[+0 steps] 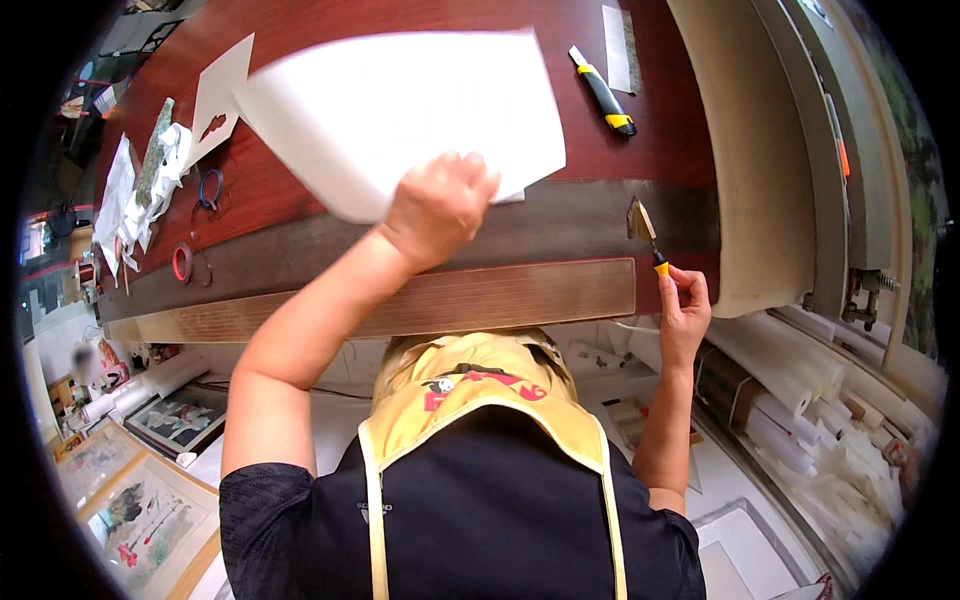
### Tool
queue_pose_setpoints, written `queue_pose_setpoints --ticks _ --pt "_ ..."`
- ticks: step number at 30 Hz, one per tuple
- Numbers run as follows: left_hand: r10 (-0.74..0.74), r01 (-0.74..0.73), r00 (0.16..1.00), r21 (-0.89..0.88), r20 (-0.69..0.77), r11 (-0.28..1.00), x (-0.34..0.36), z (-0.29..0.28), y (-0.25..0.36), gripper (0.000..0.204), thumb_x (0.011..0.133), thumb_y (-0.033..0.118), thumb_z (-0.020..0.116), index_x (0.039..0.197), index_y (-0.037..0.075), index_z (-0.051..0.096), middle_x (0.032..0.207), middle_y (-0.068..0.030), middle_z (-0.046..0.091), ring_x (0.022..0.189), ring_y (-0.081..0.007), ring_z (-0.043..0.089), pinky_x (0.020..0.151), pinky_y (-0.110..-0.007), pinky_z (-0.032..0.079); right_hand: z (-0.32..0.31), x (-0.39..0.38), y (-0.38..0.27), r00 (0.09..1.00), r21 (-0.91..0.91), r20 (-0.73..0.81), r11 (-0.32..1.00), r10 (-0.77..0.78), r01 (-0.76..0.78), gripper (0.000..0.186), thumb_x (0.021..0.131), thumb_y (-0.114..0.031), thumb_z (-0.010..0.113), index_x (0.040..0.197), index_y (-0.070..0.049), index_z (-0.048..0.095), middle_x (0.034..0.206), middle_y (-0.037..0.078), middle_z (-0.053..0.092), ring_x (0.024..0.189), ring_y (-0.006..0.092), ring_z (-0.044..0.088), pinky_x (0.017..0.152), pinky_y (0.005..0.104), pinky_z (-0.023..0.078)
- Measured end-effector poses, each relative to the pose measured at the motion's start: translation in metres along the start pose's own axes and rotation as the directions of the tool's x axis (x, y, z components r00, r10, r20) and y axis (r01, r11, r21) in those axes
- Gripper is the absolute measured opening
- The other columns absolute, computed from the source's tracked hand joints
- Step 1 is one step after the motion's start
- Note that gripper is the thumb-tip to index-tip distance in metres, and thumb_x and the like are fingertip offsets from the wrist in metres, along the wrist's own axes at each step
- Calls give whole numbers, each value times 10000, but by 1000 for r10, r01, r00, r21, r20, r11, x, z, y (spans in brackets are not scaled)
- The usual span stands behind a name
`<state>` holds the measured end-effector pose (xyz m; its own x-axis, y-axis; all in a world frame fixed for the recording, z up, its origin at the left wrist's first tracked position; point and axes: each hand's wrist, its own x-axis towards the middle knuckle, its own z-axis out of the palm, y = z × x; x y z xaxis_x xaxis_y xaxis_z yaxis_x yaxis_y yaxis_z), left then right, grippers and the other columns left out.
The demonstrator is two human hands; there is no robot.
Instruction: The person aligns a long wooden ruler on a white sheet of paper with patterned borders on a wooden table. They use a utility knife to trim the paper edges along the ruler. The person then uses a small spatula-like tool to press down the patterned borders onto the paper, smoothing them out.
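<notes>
My left hand (440,208) is closed at the near edge of a large white paper sheet (420,110), which lifts and curls off the dark red table. A small white corner shows from under the sheet beside my knuckles. Between thumb and fingers, my right hand (684,302) pinches the black and yellow handle of a small putty knife (645,225). The knife's blade points away from me, over the dark strip near the table's front edge. Beyond it lies a yellow and black utility knife (603,95).
A narrow white strip (619,50) lies at the far right of the table (660,130). On the left are a card with a cut-out (220,95), crumpled white paper (165,180), a red tape roll (182,263) and a blue ring (210,188). Paper rolls (780,370) lie below right.
</notes>
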<state>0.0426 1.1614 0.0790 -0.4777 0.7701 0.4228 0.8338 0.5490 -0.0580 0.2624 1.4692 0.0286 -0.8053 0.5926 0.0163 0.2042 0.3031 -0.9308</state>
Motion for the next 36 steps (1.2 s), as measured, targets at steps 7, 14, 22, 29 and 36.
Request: queue_pose_setpoints --ticks 7,14,22,29,36 --pt "-34 77 975 -191 221 979 -48 96 49 141 768 95 649 893 96 582 869 -68 567 770 -237 601 648 -358 511 -2 -12 13 997 -28 22 997 73 -72 75 990 -74 703 1015 -12 668 899 -32 597 819 37 528 729 198 442" --pt "239 -235 971 -264 -19 935 -48 106 12 147 846 136 684 974 124 613 997 -39 620 917 -229 604 829 -388 505 18 -19 11 994 -70 106 998 4 4 92 978 -86 720 1009 -14 672 919 -16 620 804 53 565 720 210 479" --pt "-92 122 990 -322 108 939 -58 105 42 126 841 139 746 930 133 657 934 -24 618 919 -226 585 826 -379 470 57 -10 6 986 22 169 1000 6 -10 109 939 -70 750 982 -4 674 900 9 612 795 75 559 706 217 457" --pt "-262 262 964 -405 57 876 -58 113 51 149 822 154 786 904 138 662 903 -25 595 901 -231 570 837 -380 453 59 -3 4 973 -58 228 997 -32 47 132 908 -54 765 985 -1 673 879 49 611 761 121 579 683 246 473" --pt "-463 560 828 -448 316 697 -44 114 44 232 764 198 845 876 120 657 887 -37 605 899 -257 590 832 -404 482 52 8 -16 893 -284 419 911 -163 299 144 868 -87 797 967 -51 699 889 70 647 729 213 660 658 303 543"
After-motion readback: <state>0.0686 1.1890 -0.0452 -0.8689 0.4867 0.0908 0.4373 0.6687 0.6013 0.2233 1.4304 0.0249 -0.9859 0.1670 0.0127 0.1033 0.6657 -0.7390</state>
